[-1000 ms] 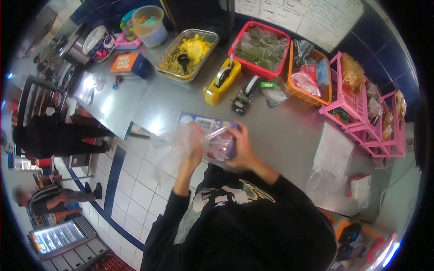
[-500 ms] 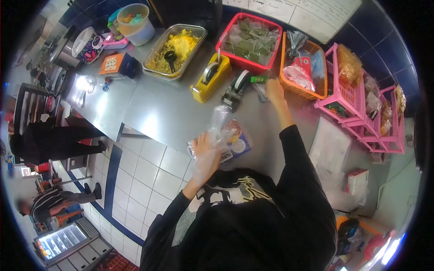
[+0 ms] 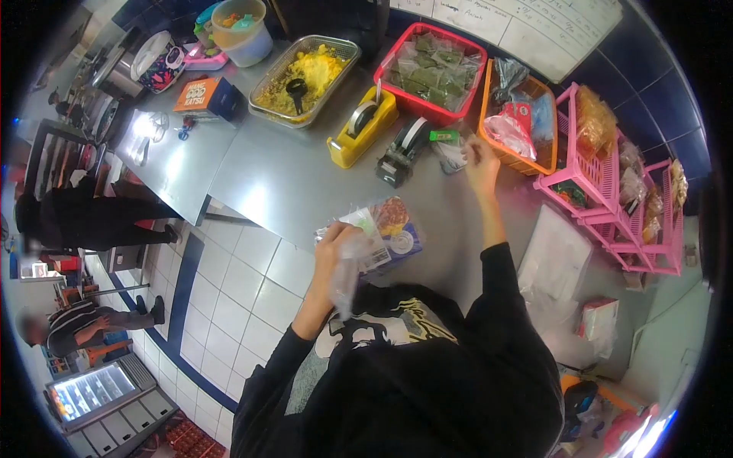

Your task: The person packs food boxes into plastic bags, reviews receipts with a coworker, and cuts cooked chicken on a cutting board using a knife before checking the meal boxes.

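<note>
Into the head view: the left hand [image 3: 334, 250] had its fingers closed over clear plastic [image 3: 346, 282] at the printed box's [image 3: 401, 243] left end, the box sitting by the worktop's [image 3: 271, 183] near edge. And the right hand [image 3: 482, 166]! Fingers curled beside the orange basket [image 3: 513, 159]; whether they pinched anything, I couldn't tell. The danger, I judged: a slackened left grip could loosen the plastic, or a tug could drag the box overboard.

Along the back of the desk [image 3: 275, 164]
Yellow food [image 3: 317, 65] with a black scoop [image 3: 296, 86] lying in a metal tray [image 3: 282, 120], left of a red basket [image 3: 416, 109] of green packets [image 3: 427, 72]; orange-and-blue box [image 3: 205, 98] and translucent bucket [image 3: 248, 52] farther left, pink racks [image 3: 599, 164] standing at right, whiteboard [image 3: 527, 30] behind.
</note>
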The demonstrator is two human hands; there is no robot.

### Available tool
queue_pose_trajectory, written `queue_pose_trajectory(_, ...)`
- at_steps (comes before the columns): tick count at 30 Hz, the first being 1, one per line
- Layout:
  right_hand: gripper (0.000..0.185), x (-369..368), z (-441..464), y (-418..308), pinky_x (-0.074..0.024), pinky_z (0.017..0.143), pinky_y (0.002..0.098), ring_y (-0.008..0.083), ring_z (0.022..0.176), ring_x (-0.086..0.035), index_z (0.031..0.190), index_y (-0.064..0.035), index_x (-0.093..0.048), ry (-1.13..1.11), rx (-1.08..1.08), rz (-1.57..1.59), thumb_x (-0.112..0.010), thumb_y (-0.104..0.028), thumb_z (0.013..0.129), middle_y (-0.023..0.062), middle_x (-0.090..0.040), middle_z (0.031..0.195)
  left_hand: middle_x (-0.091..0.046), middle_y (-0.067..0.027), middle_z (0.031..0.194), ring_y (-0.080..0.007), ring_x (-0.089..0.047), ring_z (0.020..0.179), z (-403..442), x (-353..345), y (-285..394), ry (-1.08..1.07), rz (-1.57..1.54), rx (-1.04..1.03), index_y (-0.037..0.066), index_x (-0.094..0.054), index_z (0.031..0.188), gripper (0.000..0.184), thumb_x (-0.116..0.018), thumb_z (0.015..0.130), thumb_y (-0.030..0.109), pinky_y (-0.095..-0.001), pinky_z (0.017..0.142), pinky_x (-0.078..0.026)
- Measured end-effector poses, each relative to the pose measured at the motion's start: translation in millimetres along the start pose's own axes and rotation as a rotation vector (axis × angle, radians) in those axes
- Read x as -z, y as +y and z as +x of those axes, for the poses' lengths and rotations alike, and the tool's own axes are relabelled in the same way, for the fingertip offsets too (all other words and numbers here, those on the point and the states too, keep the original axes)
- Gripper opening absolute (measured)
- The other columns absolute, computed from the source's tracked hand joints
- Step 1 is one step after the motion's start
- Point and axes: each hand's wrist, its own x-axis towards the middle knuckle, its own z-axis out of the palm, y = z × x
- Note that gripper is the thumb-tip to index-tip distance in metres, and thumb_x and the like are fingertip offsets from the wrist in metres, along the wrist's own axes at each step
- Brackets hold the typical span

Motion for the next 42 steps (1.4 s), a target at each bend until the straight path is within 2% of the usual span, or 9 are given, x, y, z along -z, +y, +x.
queue_pose_trajectory(2,0.006,0.9,-18.7,-26.5,-0.0529,0.068,0.0287,0.0167,0.075,-0.065,0.091,0.0017,-0.055,0.232,-0.006,0.442,-0.059,0.003,0.086,0.0103,-0.065,0.081,-0.059,-0.0084,0.090,-0.0262,-0.061,0.086,-1.3,6.3,-5.4,0.004,-0.341,0.147,0.003,-0.063,0.085,0.019,-0.062,0.067,-0.001,-0.0316,0.070,-0.050)
queue_pose_trajectory(4,0.003,-3.0,-47.6,-77.0,-0.0540,0.071,0.0292,0.0172,0.077,-0.065,0.092,0.0006,-0.053,0.263,0.033,0.735,-0.055,0.002,0.090,0.0121,-0.066,0.085,-0.061,-0.0070,0.087,-0.0253,-0.060,0.087,-0.1,15.1,0.7,0.014,0.148,-0.283,0.005,-0.065,0.082,0.018,-0.063,0.065,-0.002,-0.0307,0.073,-0.050)
queue_pose_trajectory(8,0.007,-27.4,-117.6,-152.4,-0.0537,0.075,0.0287,0.0156,0.083,-0.065,0.089,-0.0002,-0.054,-0.251,-0.331,0.943,-0.059,0.004,0.087,0.0127,-0.066,0.091,-0.063,-0.0053,0.089,-0.0243,-0.060,0.088,-5.2,16.3,17.2,0.091,0.226,-0.208,0.009,-0.066,0.084,0.022,-0.066,0.063,0.002,-0.0322,0.077,-0.050)
queue_pose_trajectory(10,0.008,-45.7,-134.7,-160.9,-0.0535,0.076,0.0275,0.0151,0.085,-0.065,0.086,-0.0005,-0.057,-0.390,-0.120,0.848,-0.062,0.005,0.084,0.0095,-0.066,0.093,-0.063,-0.0042,0.089,-0.0245,-0.060,0.090,2.6,25.3,19.0,0.111,0.564,-0.577,0.009,-0.066,0.085,0.022,-0.069,0.064,0.005,-0.0349,0.077,-0.051)
queue_pose_trajectory(13,0.009,-48.7,-133.4,-163.9,-0.0534,0.078,0.0270,0.0147,0.087,-0.065,0.084,-0.0006,-0.059,-0.581,-0.199,0.834,-0.064,0.007,0.081,0.0076,-0.066,0.092,-0.064,-0.0060,0.089,-0.0228,-0.061,0.091,9.7,30.8,10.2,0.072,0.589,-0.684,0.007,-0.068,0.086,0.021,-0.069,0.065,0.001,-0.0310,0.071,-0.052)
queue_pose_trajectory(20,0.012,-50.5,-127.3,-158.1,-0.0535,0.080,0.0278,0.0163,0.088,-0.065,0.084,0.0019,-0.060,-0.670,-0.256,0.830,-0.063,0.012,0.079,0.0086,-0.065,0.089,-0.061,-0.0108,0.094,-0.0299,-0.062,0.080,5.7,34.6,30.4,-0.092,0.481,-0.328,0.006,-0.063,0.088,0.018,-0.060,0.073,-0.001,-0.0388,0.063,-0.052)
queue_pose_trajectory(24,0.014,-42.8,-134.4,-167.8,-0.0522,0.079,0.0265,0.0160,0.086,-0.064,0.083,0.0002,-0.066,-0.525,0.039,0.629,-0.061,0.013,0.079,0.0094,-0.067,0.095,-0.062,-0.0141,0.084,-0.0339,-0.062,0.078,7.6,33.9,42.9,-0.091,0.445,-0.095,0.003,-0.063,0.088,0.021,-0.061,0.069,-0.002,-0.0373,0.065,-0.051)
queue_pose_trajectory(30,0.020,-36.9,-142.7,-168.9,-0.0519,0.077,0.0264,0.0156,0.084,-0.064,0.089,-0.0009,-0.069,-0.593,0.006,0.720,-0.065,0.012,0.074,0.0093,-0.067,0.099,-0.062,-0.0102,0.074,-0.0243,-0.060,0.073,36.9,61.7,3.4,-0.335,0.146,-0.449,0.001,-0.065,0.081,0.010,-0.064,0.071,0.002,-0.0316,0.063,-0.049)
queue_pose_trajectory(42,0.017,-49.2,-124.7,-171.2,-0.0506,0.069,0.0279,0.0185,0.082,-0.065,0.082,-0.0033,-0.068,-0.555,0.054,0.724,-0.075,0.003,0.068,0.0067,-0.068,0.090,-0.057,-0.0069,0.067,-0.0218,-0.057,0.064,27.6,43.9,-4.0,-0.217,-0.263,-0.020,0.002,-0.062,0.073,0.009,-0.070,0.069,0.002,-0.0309,0.057,-0.048)
